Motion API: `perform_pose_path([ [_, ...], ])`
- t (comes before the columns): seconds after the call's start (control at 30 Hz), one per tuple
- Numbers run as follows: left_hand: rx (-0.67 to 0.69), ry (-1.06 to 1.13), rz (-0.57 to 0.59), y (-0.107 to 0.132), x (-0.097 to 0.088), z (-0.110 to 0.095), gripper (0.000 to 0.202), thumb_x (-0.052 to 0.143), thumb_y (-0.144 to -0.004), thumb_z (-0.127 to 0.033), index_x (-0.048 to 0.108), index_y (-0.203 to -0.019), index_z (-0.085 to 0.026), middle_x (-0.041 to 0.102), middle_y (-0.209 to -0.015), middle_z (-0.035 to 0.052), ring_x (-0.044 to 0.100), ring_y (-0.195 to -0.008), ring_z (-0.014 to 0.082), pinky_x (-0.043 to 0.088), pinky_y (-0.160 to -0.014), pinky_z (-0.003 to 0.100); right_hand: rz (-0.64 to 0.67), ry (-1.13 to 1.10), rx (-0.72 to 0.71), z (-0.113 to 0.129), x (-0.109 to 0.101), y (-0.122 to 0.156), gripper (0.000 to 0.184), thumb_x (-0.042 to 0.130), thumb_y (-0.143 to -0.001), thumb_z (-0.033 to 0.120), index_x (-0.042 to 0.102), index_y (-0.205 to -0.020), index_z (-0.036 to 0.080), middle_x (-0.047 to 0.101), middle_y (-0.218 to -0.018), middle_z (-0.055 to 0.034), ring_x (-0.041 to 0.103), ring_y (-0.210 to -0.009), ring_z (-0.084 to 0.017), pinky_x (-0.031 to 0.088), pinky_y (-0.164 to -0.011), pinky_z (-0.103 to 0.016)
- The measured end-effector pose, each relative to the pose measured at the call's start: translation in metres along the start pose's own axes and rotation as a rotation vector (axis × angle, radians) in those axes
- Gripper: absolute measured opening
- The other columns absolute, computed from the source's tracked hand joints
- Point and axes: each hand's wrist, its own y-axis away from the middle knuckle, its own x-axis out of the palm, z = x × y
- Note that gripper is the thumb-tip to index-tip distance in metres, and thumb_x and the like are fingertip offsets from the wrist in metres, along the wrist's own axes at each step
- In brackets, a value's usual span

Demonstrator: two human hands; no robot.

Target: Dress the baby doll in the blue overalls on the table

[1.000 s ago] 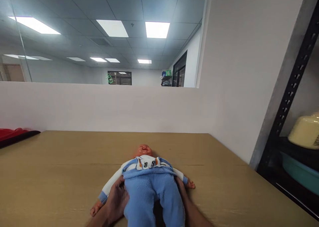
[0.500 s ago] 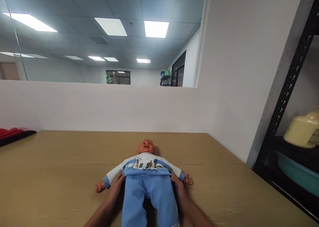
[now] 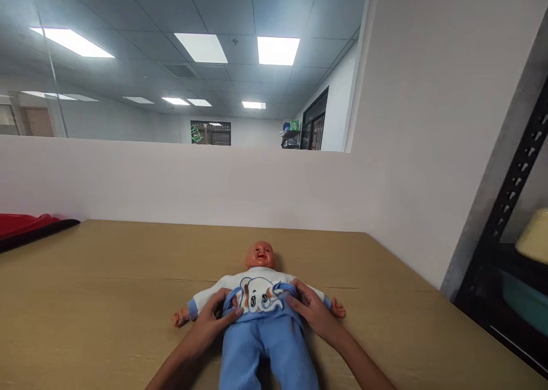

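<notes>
A baby doll point(image 3: 261, 255) lies on its back on the tabletop, head away from me and arms spread out. It wears a white top point(image 3: 259, 284) with blue cuffs, blue trim and an animal face on the front, and fuzzy blue trousers point(image 3: 269, 347). The top's lower part is bunched up at the waist. My left hand point(image 3: 214, 318) pinches the blue-edged cloth at the left of the waist, thumb on the front. On the other side, my right hand point(image 3: 317, 313) grips the same bunched edge between thumb and fingers. The fingertips are partly hidden in the folds.
The wooden table point(image 3: 107, 316) meets a pale wall with a window point(image 3: 214, 93) above. A red tray-like object point(image 3: 25, 225) with a dark edge lies at the far left. On the right stands a black metal shelf point(image 3: 483, 276) with a teal basin point(image 3: 524, 301) and a cream container point(image 3: 535, 236).
Both hands have moved up from the doll's hips onto the front of its waist. The top's animal face shows more fully, and the view has turned slightly left.
</notes>
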Motion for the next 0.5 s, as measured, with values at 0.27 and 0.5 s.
perform_pose_path([
  [0.27,0.129,-0.428,0.161,0.000,0.004,-0.003,0.045,0.078,-0.085,-0.062,0.070,-0.107,-0.023,0.068,-0.105,0.0041,0.060,-0.108,0.0306,0.047,-0.102,0.038,0.028,0.139,-0.117,-0.004,0.000,-0.030,0.046,0.062,-0.096,0.070,0.059,-0.103,0.024,0.064,-0.098,-0.0008,0.059,-0.097,-0.024,0.047,-0.093,-0.035],
  [0.5,0.110,-0.544,0.159,0.000,0.009,-0.011,0.052,0.080,-0.080,-0.062,0.074,-0.119,-0.027,0.072,-0.128,0.0080,0.056,-0.132,0.0392,0.036,-0.122,0.049,0.139,0.437,-0.163,0.016,0.002,-0.025,0.037,0.047,-0.106,0.060,0.055,-0.115,0.025,0.067,-0.113,-0.0055,0.062,-0.110,-0.029,0.044,-0.100,-0.041],
])
